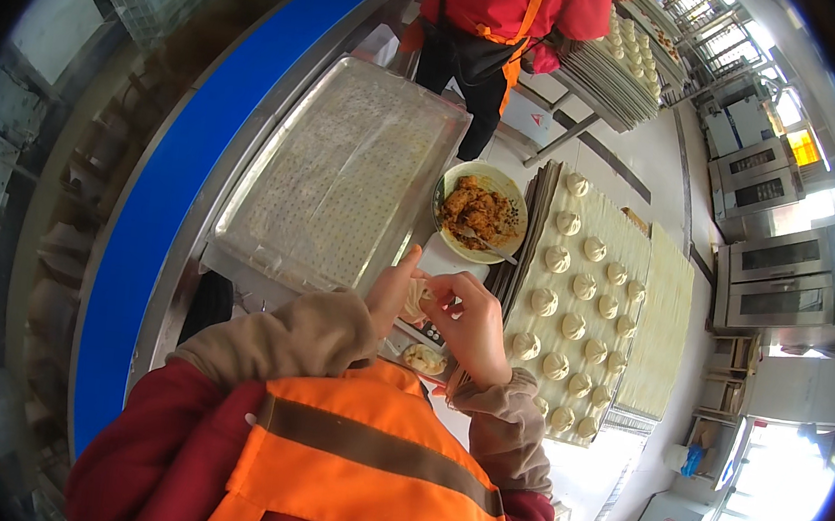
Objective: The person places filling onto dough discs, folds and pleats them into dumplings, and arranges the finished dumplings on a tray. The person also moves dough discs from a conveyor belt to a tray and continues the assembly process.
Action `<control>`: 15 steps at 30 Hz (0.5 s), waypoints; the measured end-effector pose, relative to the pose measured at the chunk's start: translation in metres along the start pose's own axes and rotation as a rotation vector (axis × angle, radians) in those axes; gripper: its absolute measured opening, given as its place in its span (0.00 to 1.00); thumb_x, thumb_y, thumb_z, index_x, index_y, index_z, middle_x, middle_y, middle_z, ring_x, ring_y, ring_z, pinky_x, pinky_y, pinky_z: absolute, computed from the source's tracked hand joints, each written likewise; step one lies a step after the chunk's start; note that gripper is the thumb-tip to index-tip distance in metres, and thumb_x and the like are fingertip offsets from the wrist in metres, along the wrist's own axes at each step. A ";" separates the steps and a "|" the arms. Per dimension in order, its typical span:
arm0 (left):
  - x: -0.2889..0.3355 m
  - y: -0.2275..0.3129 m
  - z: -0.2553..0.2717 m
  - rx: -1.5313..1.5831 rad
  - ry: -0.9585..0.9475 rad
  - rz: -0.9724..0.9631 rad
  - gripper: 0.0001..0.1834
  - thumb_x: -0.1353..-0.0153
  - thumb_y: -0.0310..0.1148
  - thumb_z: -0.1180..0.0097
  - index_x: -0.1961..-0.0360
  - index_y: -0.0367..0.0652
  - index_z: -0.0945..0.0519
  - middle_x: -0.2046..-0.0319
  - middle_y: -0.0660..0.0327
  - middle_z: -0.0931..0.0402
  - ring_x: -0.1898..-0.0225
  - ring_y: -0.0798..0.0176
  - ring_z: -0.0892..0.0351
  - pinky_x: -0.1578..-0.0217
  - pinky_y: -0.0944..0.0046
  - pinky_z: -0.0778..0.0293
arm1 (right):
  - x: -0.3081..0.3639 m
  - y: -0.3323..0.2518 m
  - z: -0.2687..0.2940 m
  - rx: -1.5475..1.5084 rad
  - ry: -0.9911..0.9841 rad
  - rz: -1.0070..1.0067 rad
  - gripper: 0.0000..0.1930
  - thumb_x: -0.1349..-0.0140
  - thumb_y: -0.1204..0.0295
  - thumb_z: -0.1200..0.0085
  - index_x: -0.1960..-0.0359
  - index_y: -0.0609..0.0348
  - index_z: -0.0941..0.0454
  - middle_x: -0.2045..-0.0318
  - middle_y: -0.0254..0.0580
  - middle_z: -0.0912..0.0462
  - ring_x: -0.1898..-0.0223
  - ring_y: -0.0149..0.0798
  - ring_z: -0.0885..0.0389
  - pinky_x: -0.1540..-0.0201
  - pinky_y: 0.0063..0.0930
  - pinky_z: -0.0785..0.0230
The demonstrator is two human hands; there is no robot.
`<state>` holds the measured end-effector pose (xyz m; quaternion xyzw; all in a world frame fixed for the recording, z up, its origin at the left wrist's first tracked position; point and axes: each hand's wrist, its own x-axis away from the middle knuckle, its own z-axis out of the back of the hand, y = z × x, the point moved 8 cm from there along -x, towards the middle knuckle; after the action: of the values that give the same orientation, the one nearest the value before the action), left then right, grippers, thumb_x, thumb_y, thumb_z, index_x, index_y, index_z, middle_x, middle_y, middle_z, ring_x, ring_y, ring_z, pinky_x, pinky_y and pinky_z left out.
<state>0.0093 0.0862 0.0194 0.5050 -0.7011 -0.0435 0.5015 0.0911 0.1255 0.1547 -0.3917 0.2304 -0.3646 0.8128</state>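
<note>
Close handwork at the frame's centre

A perforated tray [335, 172] spans the area left of centre. A long tray [626, 230] bearing rows of pleated buns [574, 326] stands right of centre. Between them, a bowl [516, 210] holds brown filling [478, 209]. At mid-frame, the right hand [475, 316] pinches, fingers bunched, and the left hand [389, 293] supports a small dough piece [416, 304].
</note>
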 end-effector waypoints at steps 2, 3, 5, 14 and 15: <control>0.001 -0.002 0.000 -0.032 -0.055 0.029 0.36 0.36 0.65 0.68 0.63 0.39 0.26 0.77 0.61 0.23 0.81 0.65 0.25 0.86 0.65 0.32 | -0.002 -0.003 -0.005 0.073 -0.075 0.035 0.05 0.49 0.79 0.40 0.70 0.62 0.22 0.74 0.41 0.21 0.74 0.35 0.21 0.70 0.25 0.28; 0.002 -0.003 -0.001 -0.068 -0.112 0.058 0.37 0.37 0.66 0.69 0.63 0.39 0.26 0.77 0.61 0.23 0.81 0.65 0.25 0.86 0.65 0.32 | -0.001 -0.010 -0.009 0.115 -0.106 0.122 0.05 0.49 0.79 0.40 0.70 0.63 0.21 0.74 0.41 0.21 0.74 0.35 0.21 0.70 0.25 0.28; 0.006 -0.003 -0.002 -0.128 -0.247 0.118 0.39 0.37 0.68 0.72 0.62 0.39 0.26 0.77 0.61 0.23 0.82 0.65 0.25 0.86 0.65 0.33 | 0.002 -0.016 -0.016 0.231 -0.175 0.208 0.06 0.49 0.78 0.40 0.69 0.63 0.21 0.74 0.41 0.21 0.74 0.34 0.21 0.69 0.25 0.28; 0.027 0.018 -0.007 -0.196 -0.388 0.011 0.43 0.41 0.72 0.80 0.68 0.44 0.23 0.81 0.63 0.27 0.84 0.67 0.29 0.87 0.67 0.36 | -0.001 -0.025 -0.004 0.183 -0.080 0.234 0.07 0.51 0.78 0.41 0.68 0.58 0.22 0.78 0.39 0.25 0.76 0.41 0.22 0.73 0.32 0.29; 0.028 0.017 -0.006 -0.221 -0.406 0.031 0.43 0.40 0.72 0.80 0.65 0.44 0.24 0.80 0.63 0.26 0.84 0.68 0.30 0.88 0.67 0.38 | 0.004 -0.038 -0.004 0.247 -0.029 0.361 0.07 0.51 0.78 0.41 0.69 0.58 0.23 0.79 0.38 0.26 0.76 0.41 0.23 0.74 0.33 0.30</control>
<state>0.0028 0.0764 0.0509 0.4171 -0.7862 -0.2129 0.4032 0.0758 0.1044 0.1824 -0.2467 0.2384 -0.2330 0.9099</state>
